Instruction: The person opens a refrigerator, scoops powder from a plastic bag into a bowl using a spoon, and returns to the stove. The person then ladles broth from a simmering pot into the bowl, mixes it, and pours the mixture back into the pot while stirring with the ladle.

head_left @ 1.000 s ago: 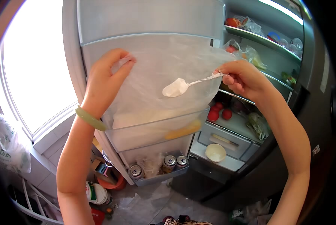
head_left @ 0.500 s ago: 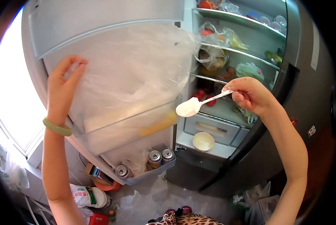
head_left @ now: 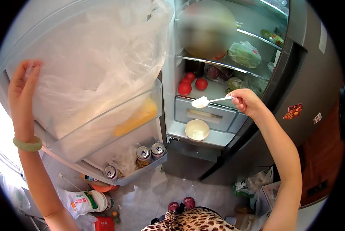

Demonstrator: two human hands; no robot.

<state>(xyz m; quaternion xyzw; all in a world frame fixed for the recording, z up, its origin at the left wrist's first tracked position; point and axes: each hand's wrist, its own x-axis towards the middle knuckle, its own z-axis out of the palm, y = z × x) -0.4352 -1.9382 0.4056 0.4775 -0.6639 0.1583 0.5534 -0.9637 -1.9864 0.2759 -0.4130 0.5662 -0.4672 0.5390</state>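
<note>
My right hand (head_left: 246,102) grips a white spoon (head_left: 218,99) by its handle, and its bowl is heaped with white powder (head_left: 200,101). Below the spoon, a cream-coloured bowl (head_left: 191,125) stands on the fridge's bottom ledge with some white powder inside. At the left, my left hand (head_left: 23,82) has thumb and fingers pinched at the edge of a large clear plastic bag (head_left: 103,50). The bag rises from the fridge door's shelf (head_left: 84,142) and holds something pale. A yellow item (head_left: 138,115) shows through the shelf front.
The fridge door (head_left: 10,50) stands wide to the left. Shelves hold red tomatoes (head_left: 185,88) and bagged produce (head_left: 245,54); a blurred round patch covers part of them. Drink cans (head_left: 143,153) stand in the lower door rack (head_left: 141,173). Bags and a white bucket (head_left: 99,201) lie on the floor.
The view has shifted, bringing the fridge lower shelves nearer the middle. White powder now shows in the bowl. The spoon sits more level, closer above the bowl, with a smaller-looking heap.
</note>
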